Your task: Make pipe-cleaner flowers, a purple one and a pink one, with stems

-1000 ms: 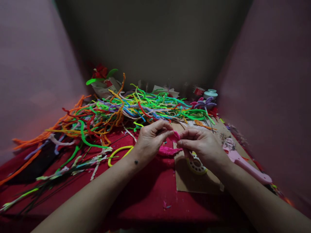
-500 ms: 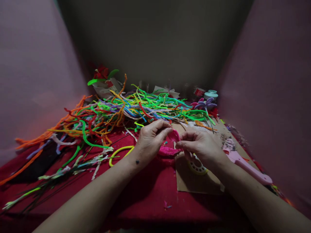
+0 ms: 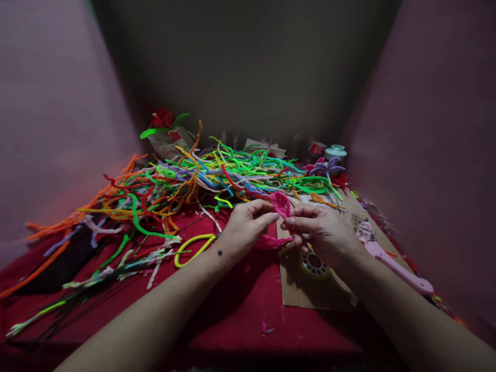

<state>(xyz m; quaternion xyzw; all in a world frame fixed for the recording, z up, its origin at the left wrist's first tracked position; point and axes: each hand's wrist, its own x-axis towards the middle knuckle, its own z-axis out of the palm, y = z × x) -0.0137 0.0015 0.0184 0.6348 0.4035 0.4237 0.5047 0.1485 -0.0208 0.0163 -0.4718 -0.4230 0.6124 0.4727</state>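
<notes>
Both hands meet over the red cloth (image 3: pixel 240 315) at the centre. My left hand (image 3: pixel 244 230) and my right hand (image 3: pixel 320 232) each pinch a pink pipe cleaner piece (image 3: pixel 280 203) bent into a flat petal loop that stands up between the fingertips. More pink pipe cleaner (image 3: pixel 271 241) lies just under the hands. A big tangle of coloured pipe cleaners (image 3: pixel 201 178) spreads behind them.
A brown cardboard sheet (image 3: pixel 310 292) lies under my right hand with a tape roll (image 3: pixel 313 264) on it. Yellow-handled scissors (image 3: pixel 191 248) lie left of my left wrist. A pink glue gun (image 3: pixel 391 263) rests at the right. A purple pipe-cleaner flower (image 3: pixel 327 166) and a small jar (image 3: pixel 335 151) stand at the back right.
Both hands have lifted slightly and the pink petal loop now stands up above the fingertips, more visible than before.
</notes>
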